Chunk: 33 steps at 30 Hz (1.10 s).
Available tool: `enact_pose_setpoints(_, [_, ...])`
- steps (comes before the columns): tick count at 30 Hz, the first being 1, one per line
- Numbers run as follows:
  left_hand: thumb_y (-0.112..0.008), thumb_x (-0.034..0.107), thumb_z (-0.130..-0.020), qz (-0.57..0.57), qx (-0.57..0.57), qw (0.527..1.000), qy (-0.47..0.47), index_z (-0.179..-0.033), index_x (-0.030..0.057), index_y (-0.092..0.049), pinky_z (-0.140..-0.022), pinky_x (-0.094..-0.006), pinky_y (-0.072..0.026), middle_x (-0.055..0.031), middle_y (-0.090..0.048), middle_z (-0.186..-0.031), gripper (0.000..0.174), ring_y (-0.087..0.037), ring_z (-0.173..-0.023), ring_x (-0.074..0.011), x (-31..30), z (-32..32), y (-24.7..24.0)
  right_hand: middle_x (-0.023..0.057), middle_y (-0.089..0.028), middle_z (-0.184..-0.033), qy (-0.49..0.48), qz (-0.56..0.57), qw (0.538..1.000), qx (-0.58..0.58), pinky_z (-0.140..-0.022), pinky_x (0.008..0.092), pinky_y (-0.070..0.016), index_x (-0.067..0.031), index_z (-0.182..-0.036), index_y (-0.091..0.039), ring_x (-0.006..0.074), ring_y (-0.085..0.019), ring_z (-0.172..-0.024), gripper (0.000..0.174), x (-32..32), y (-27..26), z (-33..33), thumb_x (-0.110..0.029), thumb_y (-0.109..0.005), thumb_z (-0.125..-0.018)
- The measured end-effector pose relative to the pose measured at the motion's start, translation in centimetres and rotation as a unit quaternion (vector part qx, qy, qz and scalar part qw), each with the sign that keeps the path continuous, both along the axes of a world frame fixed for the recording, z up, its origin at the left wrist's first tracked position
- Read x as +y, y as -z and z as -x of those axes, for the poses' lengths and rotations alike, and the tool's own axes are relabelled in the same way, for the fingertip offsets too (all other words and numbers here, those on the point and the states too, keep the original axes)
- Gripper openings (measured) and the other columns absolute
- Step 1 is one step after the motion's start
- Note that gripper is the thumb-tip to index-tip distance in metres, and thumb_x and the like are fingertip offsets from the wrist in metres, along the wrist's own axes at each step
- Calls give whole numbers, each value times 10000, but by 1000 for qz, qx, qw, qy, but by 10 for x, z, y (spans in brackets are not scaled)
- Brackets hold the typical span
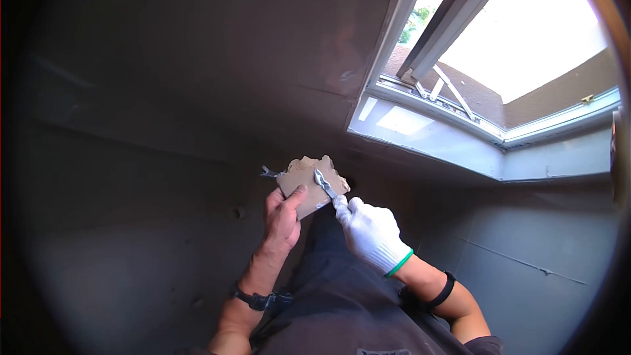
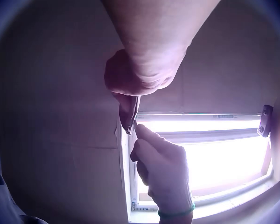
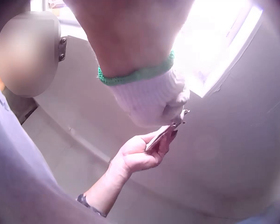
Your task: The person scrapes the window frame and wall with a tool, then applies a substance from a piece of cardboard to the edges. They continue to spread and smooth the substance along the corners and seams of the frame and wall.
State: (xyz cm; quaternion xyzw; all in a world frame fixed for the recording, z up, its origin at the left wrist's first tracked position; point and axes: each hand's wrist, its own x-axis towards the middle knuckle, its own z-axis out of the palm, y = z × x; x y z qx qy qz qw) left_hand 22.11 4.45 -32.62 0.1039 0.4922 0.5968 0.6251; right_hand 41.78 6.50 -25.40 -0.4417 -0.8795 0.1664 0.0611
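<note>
My bare left hand (image 1: 282,223) grips a flat beige piece of broken tile (image 1: 309,200), its thumb across the face. Jagged, crumbly edges run along the top and right of the piece. A forked metal end (image 1: 268,171) sticks out past its left edge. In a white knit glove with a green cuff, my right hand (image 1: 374,233) holds a slim metal tool (image 1: 324,184), whose rounded tip lies over the tile's face. The left wrist view has the tile (image 2: 128,114) edge-on between the left hand (image 2: 135,77) and the gloved hand (image 2: 163,163).
An open window (image 1: 460,102) with a light frame and hinge arm is at the upper right, its sill (image 1: 420,131) jutting over the grey wall. A small round fitting (image 1: 238,212) shows at left. Dark clothing (image 1: 348,289) lies below the hands.
</note>
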Motion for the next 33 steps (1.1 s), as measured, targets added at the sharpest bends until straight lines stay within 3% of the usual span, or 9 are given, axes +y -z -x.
enact_pose_setpoints(4, [-644,42,-1007,-7,5,1000,11,-1330,-45,-631,-1053,-367,-512,-125,-691,-1292,335,-664,-1181,-212,0,1,6,126,-607,-711,27,72,975,208,-563,401,-514,13,-1179,-693,290,-655,-600,241,12,12,-16,-110,-615,-987])
enact_pose_setpoints(5, [-641,45,-1009,-5,7,1000,1,-1359,-46,-607,-1081,-377,-496,-134,-675,-1322,363,-648,-1217,-226,-1,2,6,140,-669,-734,74,219,945,231,-609,353,-526,21,-1208,-709,226,-675,-616,267,14,9,-23,-90,-603,-989])
enact_pose_setpoints(9, [-628,51,-1018,1,-6,1000,-27,-1443,-48,-531,-1155,-414,-450,-158,-620,-1415,448,-600,-1313,-272,1,10,14,139,-744,-786,178,397,860,264,-664,300,-551,0,-1286,-711,94,-663,-689,339,19,13,-34,-79,-618,-969])
enact_pose_setpoints(12, [-648,58,-1012,-1,-20,999,-44,-1443,-72,-523,-1150,-426,-459,-161,-605,-1424,467,-593,-1317,-285,2,46,13,217,-734,-831,147,366,891,226,-662,372,-569,-32,-1207,-755,277,-735,-659,297,23,-1,-41,-90,-622,-948])
enact_pose_setpoints(14, [-647,58,-1013,-10,20,999,-41,-1441,-77,-521,-1147,-424,-459,-162,-604,-1426,466,-595,-1316,-285,1,71,10,205,-747,-882,176,252,894,326,-726,375,-585,-35,-1177,-768,322,-742,-763,285,33,9,-56,-108,-647,-930])
enact_pose_setpoints(18, [-643,57,-1014,50,72,995,-52,-1444,-79,-515,-1139,-428,-464,-165,-603,-1428,469,-593,-1320,-287,-11,111,45,170,-721,-867,210,-18,940,269,-724,430,-578,-61,-1148,-784,348,-712,-800,259,95,16,-67,-140,-679,-925])
enact_pose_setpoints(22, [-635,51,-1015,103,82,991,-27,-1461,-74,-502,-1144,-433,-459,-167,-594,-1442,482,-589,-1327,-303,-20,128,68,137,-604,-812,195,-118,958,175,-626,434,-524,-76,-1122,-749,329,-652,-716,218,142,39,-57,-137,-657,-934])
enact_pose_setpoints(28, [-622,36,-1012,147,79,986,-16,-1508,-60,-458,-1163,-447,-441,-174,-562,-1480,531,-557,-1366,-318,-23,129,70,122,-588,-868,177,-108,973,101,-579,448,-524,-117,-1259,-664,313,-648,-687,347,171,65,-45,-147,-646,-914])
enact_pose_setpoints(33, [-625,23,-1005,151,79,985,-15,-1493,-60,-467,-1158,-449,-445,-184,-571,-1463,520,-569,-1351,-320,-22,133,77,122,-592,-877,173,-110,971,125,-573,445,-528,-112,-1256,-669,312,-652,-686,376,175,66,-45,-134,-653,-881])
